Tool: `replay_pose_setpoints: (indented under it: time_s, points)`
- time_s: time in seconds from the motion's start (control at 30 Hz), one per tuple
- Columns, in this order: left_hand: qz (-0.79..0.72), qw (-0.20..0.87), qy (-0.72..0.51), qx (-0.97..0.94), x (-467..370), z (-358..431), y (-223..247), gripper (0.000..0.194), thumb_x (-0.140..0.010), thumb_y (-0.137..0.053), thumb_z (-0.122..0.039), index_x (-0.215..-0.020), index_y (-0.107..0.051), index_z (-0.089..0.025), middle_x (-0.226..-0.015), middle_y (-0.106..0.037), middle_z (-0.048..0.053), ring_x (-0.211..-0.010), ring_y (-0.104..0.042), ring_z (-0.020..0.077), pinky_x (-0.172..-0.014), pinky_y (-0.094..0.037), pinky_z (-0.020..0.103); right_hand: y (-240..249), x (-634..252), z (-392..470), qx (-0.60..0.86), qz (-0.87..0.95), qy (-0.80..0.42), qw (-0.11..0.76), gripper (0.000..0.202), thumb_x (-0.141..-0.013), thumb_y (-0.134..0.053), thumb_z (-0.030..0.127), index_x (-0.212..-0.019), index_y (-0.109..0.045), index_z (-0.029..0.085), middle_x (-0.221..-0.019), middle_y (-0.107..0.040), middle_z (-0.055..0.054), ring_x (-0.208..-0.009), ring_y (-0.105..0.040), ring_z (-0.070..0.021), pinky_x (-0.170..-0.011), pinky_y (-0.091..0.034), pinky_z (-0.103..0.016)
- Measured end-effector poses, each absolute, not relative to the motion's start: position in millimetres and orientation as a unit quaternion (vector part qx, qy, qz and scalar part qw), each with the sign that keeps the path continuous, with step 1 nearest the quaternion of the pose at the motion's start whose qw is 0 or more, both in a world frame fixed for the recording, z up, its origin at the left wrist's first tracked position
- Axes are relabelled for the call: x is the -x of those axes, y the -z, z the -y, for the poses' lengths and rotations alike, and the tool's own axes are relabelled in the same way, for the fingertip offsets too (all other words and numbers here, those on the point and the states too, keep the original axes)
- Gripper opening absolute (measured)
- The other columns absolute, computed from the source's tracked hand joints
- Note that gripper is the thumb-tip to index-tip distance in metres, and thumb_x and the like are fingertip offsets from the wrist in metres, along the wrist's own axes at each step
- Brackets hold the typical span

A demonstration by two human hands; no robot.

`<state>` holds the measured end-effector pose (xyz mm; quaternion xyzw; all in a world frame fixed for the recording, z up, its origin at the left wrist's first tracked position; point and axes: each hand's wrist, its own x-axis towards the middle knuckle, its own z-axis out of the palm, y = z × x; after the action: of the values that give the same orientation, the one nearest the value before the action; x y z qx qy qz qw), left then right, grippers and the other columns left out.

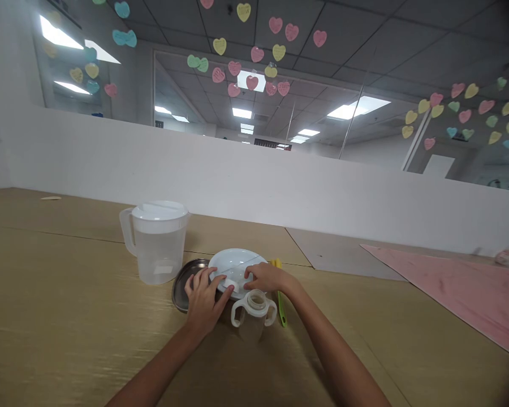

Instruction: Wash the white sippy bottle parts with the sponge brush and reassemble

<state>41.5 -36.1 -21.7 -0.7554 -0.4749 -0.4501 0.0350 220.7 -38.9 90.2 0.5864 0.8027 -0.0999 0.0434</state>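
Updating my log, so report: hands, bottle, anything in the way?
Left hand, right hand at white dish. Handled bottle uncapped, upright. Possible obstacle: green-handled tool at right.

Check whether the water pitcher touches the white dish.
Apart. The head view shows a strip of tabletop between the pitcher and the white dish.

I watch through one head camera, worn by person at surface (68, 316). Lens looks forward and down, wide-angled, from above surface. Left forearm (169, 362) and right forearm (326, 345) enter at bottom edge; fingers (206, 275) show near, below centre. White wall (237, 181) crosses mid-view, top edge sloping down rightward; glass (237, 102), with ceiling (365, 34) beyond, fills most of top, farther from lens.
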Motion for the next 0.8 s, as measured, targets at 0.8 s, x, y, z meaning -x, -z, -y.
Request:
replay_pose_setpoints:
  time_s: [0.8]
  points:
    - [0.441,0.076,0.447,0.775,-36.8,37.1,16.5,0.032,-0.091,-0.039,-0.036,-0.115,-0.055,-0.024,-0.120,-0.053,0.011,-0.111,-0.045,0.0266,-0.094,-0.026,0.049,-91.7,-217.6,38.7,-0.547,-0.830,0.105,0.013,0.041,-0.075,-0.038,0.006,-0.102,-0.068,0.017,-0.084,-0.069,-0.005,-0.078,-0.060,-0.0158,-0.068,-0.042,-0.021]
